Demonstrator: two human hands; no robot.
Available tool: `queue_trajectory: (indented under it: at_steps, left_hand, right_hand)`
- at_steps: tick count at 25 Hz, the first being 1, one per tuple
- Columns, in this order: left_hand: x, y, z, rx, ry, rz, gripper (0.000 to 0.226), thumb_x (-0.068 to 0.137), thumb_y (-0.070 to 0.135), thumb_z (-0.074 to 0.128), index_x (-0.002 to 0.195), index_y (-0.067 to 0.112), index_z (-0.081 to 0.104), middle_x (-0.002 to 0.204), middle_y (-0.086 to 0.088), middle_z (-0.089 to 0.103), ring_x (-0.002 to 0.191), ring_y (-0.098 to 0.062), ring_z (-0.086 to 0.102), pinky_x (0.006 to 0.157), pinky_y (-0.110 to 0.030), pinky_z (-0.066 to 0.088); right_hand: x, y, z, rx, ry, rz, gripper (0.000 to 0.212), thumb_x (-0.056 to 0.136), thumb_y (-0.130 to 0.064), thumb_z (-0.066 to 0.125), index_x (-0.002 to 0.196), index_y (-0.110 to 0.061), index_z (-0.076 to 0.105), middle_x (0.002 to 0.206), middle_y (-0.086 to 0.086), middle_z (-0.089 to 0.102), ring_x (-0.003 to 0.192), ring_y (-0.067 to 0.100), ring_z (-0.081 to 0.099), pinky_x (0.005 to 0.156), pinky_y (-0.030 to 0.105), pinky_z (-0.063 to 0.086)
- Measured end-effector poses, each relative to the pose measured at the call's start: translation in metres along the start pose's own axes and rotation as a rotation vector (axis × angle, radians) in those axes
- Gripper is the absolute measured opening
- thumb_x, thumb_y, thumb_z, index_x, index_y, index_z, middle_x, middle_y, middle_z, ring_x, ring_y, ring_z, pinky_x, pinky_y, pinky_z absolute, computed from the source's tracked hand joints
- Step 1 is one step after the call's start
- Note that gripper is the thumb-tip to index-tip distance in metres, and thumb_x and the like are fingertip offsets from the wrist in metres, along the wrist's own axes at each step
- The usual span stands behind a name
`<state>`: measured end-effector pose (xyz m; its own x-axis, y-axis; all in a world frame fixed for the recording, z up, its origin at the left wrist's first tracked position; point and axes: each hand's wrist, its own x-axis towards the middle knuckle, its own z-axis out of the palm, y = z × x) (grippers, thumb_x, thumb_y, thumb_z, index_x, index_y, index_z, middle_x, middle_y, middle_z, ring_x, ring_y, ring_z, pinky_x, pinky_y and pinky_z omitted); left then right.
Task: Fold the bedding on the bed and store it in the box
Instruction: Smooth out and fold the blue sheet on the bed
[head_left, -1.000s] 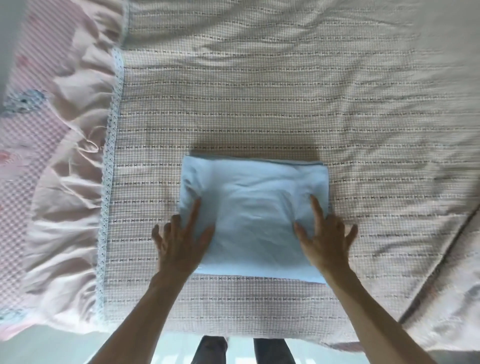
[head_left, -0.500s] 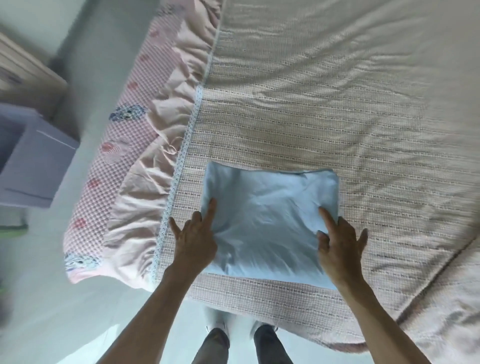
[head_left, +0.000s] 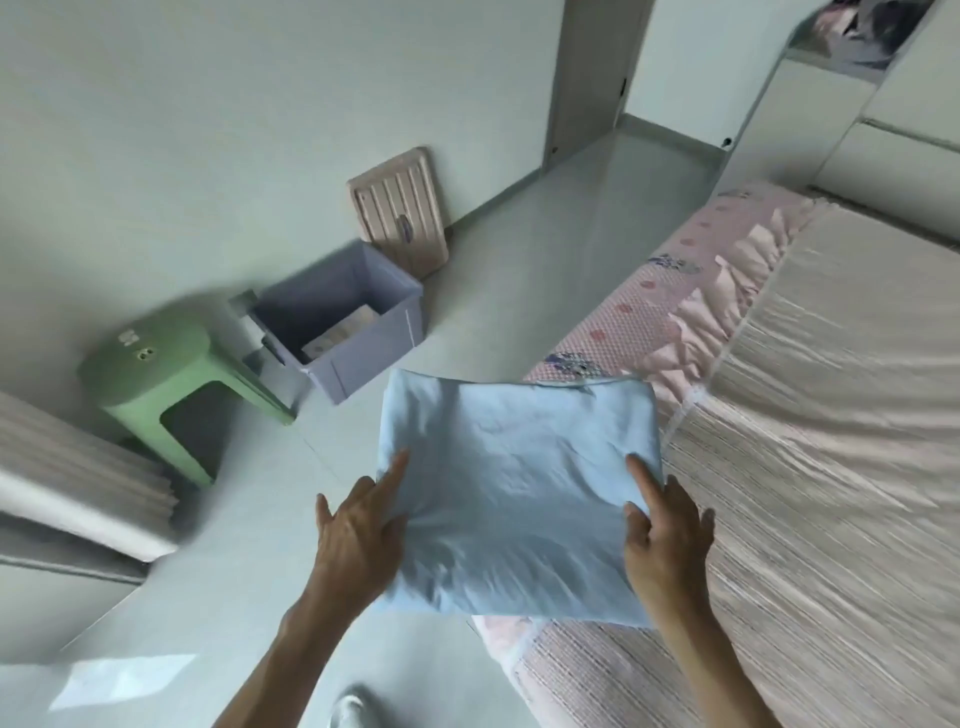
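The floor (head_left: 545, 270) is pale and bare-looking, running up to a plain wall (head_left: 208, 130) at ten o'clock and a doorway (head_left: 592, 73) at twelve. The bed (head_left: 831, 467) fills the right side from two to five o'clock, under a beige ribbed cover with a pink frilled skirt along its near edge. At ten o'clock a grey-blue box (head_left: 363, 332) stands open on the floor with something pale lying inside; its pink lid (head_left: 400, 213) leans on the wall just behind it, and a green stool (head_left: 171, 374) stands just beside it to the left. The folded blue bedding (head_left: 519, 483) is held up in the middle, over the bed's edge and the floor, well apart from the box. The left hand (head_left: 358, 535) grips its near left corner, forefinger laid straight along the top, the other fingers going underneath. The right hand (head_left: 670, 540) holds the near right corner the same way, forefinger on top. Both forearms reach up from six o'clock. The fingers below the cloth are hidden. What lies in the box is too blurred to name, and a curtain-like drape (head_left: 78, 483) at eight o'clock is smeared. A shoe (head_left: 348, 712) is cut off at the bottom.
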<state>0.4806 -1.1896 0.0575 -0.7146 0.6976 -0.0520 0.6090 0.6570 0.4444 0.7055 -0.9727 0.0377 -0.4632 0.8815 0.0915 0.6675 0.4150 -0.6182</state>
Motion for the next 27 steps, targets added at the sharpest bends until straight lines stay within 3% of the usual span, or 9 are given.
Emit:
queue_trajectory:
  at_steps: [4, 7, 9, 13, 19, 22, 27]
  left_hand:
    - [0.027, -0.114, -0.064, -0.044, 0.056, -0.091, 0.075, 0.08, 0.018, 0.046, 0.151, 0.036, 0.03, 0.084, 0.007, 0.041, 0.074, -0.016, 0.042, 0.102, -0.07, 0.027]
    - [0.061, -0.176, -0.103, -0.056, 0.049, -0.185, 0.075, 0.085, 0.009, 0.055, 0.151, 0.036, 0.031, 0.087, 0.006, 0.042, 0.078, -0.019, 0.048, 0.107, -0.069, 0.022]
    - [0.088, -0.206, -0.117, -0.068, 0.05, -0.236, 0.074, 0.086, 0.008, 0.057, 0.149, 0.039, 0.034, 0.087, 0.006, 0.041, 0.081, -0.02, 0.054, 0.109, -0.068, 0.02]
    - [0.16, -0.27, -0.122, -0.104, 0.01, -0.319, 0.068, 0.085, 0.017, 0.05, 0.146, 0.044, 0.038, 0.087, 0.009, 0.041, 0.083, -0.019, 0.058, 0.109, -0.068, 0.019]
    - [0.32, -0.337, -0.124, -0.143, -0.095, -0.49, 0.072, 0.086, 0.016, 0.052, 0.146, 0.048, 0.029, 0.097, 0.008, 0.042, 0.101, -0.018, 0.056, 0.116, -0.059, 0.014]
    - [0.403, -0.366, -0.125, -0.172, -0.093, -0.559, 0.07, 0.087, 0.014, 0.053, 0.146, 0.047, 0.033, 0.097, 0.008, 0.043, 0.102, -0.017, 0.057, 0.116, -0.056, 0.014]
    - [0.525, -0.433, -0.08, -0.209, -0.057, -0.604, 0.065, 0.076, 0.022, 0.046, 0.139, 0.038, 0.05, 0.089, 0.005, 0.044, 0.092, -0.028, 0.061, 0.109, -0.056, 0.03]
  right_hand:
    - [0.028, -0.114, 0.086, -0.006, -0.045, -0.11, 0.061, 0.085, 0.005, 0.065, 0.137, -0.025, 0.056, 0.116, 0.012, 0.062, 0.12, 0.035, 0.055, 0.106, 0.069, 0.029]
    - [0.059, -0.179, 0.144, -0.042, -0.075, -0.18, 0.062, 0.079, 0.01, 0.067, 0.133, -0.02, 0.06, 0.104, 0.013, 0.063, 0.103, 0.039, 0.061, 0.094, 0.068, 0.04]
    - [0.086, -0.209, 0.178, -0.059, -0.081, -0.214, 0.062, 0.078, 0.01, 0.068, 0.132, -0.019, 0.061, 0.1, 0.011, 0.063, 0.097, 0.038, 0.062, 0.095, 0.067, 0.04]
    - [0.151, -0.263, 0.258, -0.149, -0.107, -0.259, 0.059, 0.081, 0.006, 0.068, 0.133, -0.022, 0.061, 0.111, 0.013, 0.061, 0.111, 0.032, 0.055, 0.105, 0.067, 0.027]
    - [0.301, -0.33, 0.382, -0.195, -0.192, -0.337, 0.065, 0.073, 0.011, 0.075, 0.128, -0.021, 0.065, 0.101, 0.013, 0.063, 0.112, 0.033, 0.061, 0.101, 0.069, 0.032]
    - [0.376, -0.367, 0.431, -0.26, -0.216, -0.383, 0.062, 0.072, 0.011, 0.075, 0.126, -0.019, 0.067, 0.099, 0.012, 0.063, 0.111, 0.026, 0.054, 0.099, 0.068, 0.034]
    - [0.491, -0.398, 0.533, -0.289, -0.313, -0.455, 0.048, 0.082, -0.013, 0.049, 0.126, -0.023, 0.064, 0.087, 0.004, 0.059, 0.092, 0.025, 0.055, 0.088, 0.059, 0.045]
